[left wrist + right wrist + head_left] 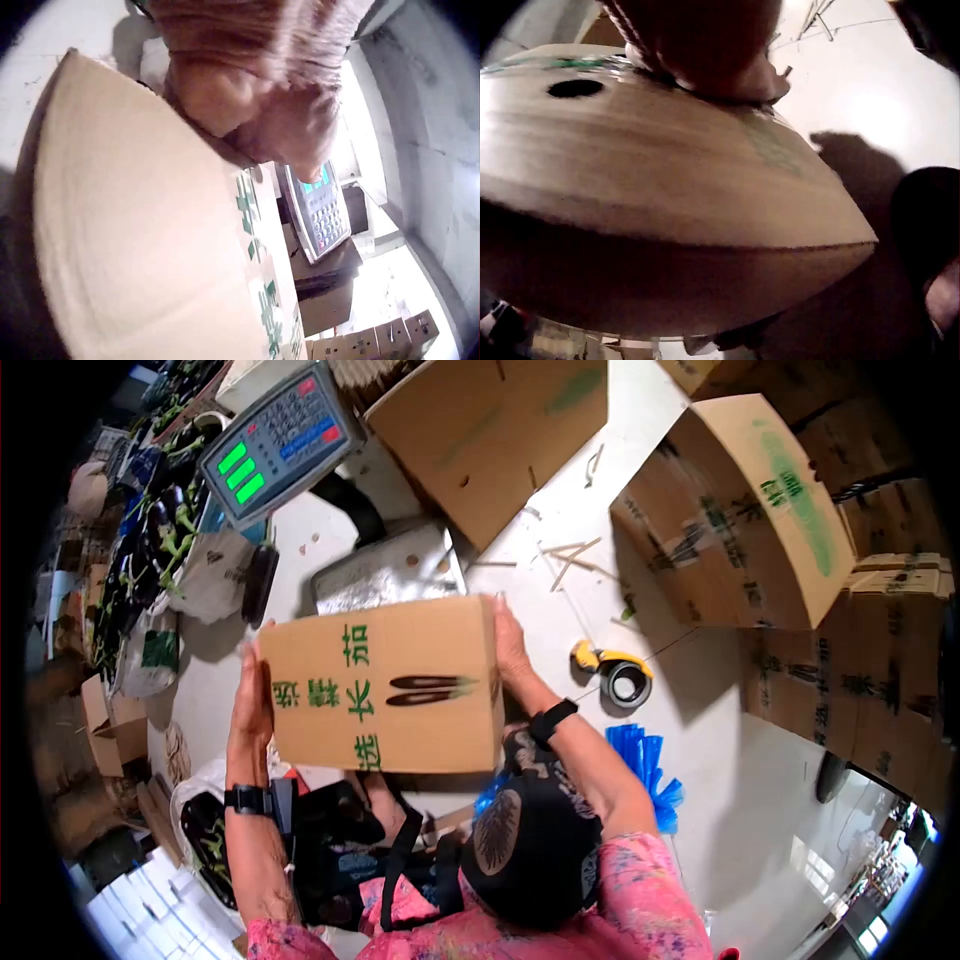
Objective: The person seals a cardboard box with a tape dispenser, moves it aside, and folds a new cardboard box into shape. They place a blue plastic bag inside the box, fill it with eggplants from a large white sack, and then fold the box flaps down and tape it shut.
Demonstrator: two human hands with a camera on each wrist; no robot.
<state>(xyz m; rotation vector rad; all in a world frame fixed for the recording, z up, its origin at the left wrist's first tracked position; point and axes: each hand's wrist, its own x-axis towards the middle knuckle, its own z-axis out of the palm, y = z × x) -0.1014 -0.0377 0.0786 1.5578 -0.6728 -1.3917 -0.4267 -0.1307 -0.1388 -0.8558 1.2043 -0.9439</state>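
Item inspected: one closed cardboard carton (385, 685), plain brown, flaps shut and flat. The face turned up to the head camera carries a column of green characters (355, 690) and a dark printed picture of two long eggplants (430, 688). The right wrist view shows one round vent hole (575, 88) in a side panel. No dents or tears show.

Orientation: the carton's long axis runs left to right across the person's body, from one hand to the other. The broad printed face looks upward, and the characters lie on their sides as the head camera sees them.

Position: the carton is held in front of the person. Its far edge lies over the near edge of the steel scale platform (385, 570). Whether it touches the platform cannot be told.

Hands: the left hand (252, 695) lies flat against the carton's left end, fingers extended toward the far corner. The right hand (510, 645) presses the right end in the same way, fingers straight along the panel. Neither hand curls round anything; the carton is clamped between the two palms.

Surroundings: the scale's display head (280, 440), with green lit digits, stands beyond the platform. A yellow tape dispenser (620, 678) lies on the white floor (700, 780) just right of the right wrist. Printed cartons (740, 510) are stacked further right.
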